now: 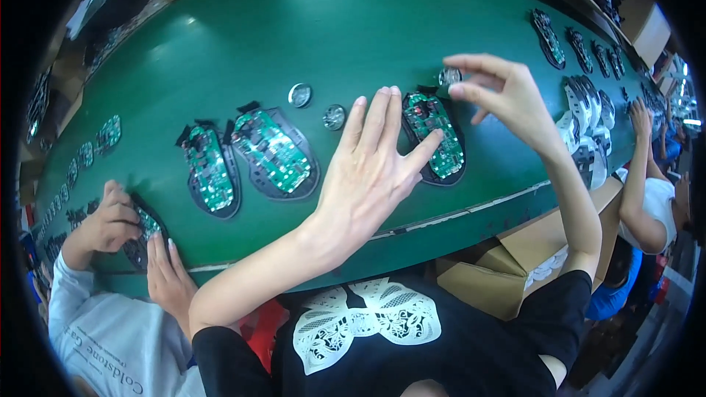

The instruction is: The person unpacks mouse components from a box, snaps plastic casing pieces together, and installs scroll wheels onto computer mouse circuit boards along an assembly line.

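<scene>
My left hand (371,158) lies over the bench with its fingers stretched out. Its thumb reaches onto a green circuit board (447,148) seated in a dark oval shell. Between the thumb and fingertips of my right hand (504,99) is a small round silvery part (449,76), just above the upper end of that shell. Two more round parts, a shiny silver disc (300,95) and a darker speckled one (334,117), rest left of my left fingers. Farther left, two similar board-filled shells, one narrow (209,169) and one wider (271,153), lie side by side.
A green bench (353,26) spans the view. At the left, a co-worker's hands (110,220) handle another shell (143,226). White curved shells (586,121) are stacked at the right edge, beside an open cardboard box (507,265). More boards (548,38) line the far right.
</scene>
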The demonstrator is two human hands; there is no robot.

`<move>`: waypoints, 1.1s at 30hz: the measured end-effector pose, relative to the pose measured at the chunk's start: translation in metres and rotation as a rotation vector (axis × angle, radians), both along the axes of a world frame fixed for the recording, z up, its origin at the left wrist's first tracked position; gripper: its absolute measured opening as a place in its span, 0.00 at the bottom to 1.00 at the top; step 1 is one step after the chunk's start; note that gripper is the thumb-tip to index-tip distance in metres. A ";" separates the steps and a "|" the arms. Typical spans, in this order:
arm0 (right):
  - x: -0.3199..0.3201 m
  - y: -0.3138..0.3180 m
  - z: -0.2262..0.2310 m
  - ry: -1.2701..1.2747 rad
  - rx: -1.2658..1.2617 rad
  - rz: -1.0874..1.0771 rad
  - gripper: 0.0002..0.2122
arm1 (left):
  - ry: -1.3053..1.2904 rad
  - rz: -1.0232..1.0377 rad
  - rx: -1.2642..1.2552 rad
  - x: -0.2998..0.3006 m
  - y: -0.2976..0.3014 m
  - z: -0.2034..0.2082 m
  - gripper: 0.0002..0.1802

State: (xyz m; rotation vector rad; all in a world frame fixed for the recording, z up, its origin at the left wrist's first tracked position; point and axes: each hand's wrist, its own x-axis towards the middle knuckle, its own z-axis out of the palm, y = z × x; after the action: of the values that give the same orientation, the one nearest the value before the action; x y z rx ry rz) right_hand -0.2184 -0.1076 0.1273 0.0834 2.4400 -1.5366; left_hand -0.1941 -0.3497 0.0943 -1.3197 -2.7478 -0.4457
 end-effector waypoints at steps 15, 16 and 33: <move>0.012 -0.016 -0.016 0.694 0.396 0.311 0.17 | -0.079 0.002 -0.080 -0.008 0.008 0.012 0.35; 0.012 -0.015 -0.016 0.783 0.455 0.333 0.17 | -0.075 -0.017 -0.051 -0.009 0.009 0.014 0.30; -0.004 -0.016 0.005 0.573 0.590 0.456 0.18 | -0.146 -0.078 -0.084 -0.016 0.013 0.016 0.33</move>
State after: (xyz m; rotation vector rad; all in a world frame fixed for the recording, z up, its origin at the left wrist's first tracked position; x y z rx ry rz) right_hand -0.2225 -0.1239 0.1321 -0.8473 2.9701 -0.6717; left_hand -0.2105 -0.3370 0.1103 -1.4748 -2.8691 -0.4540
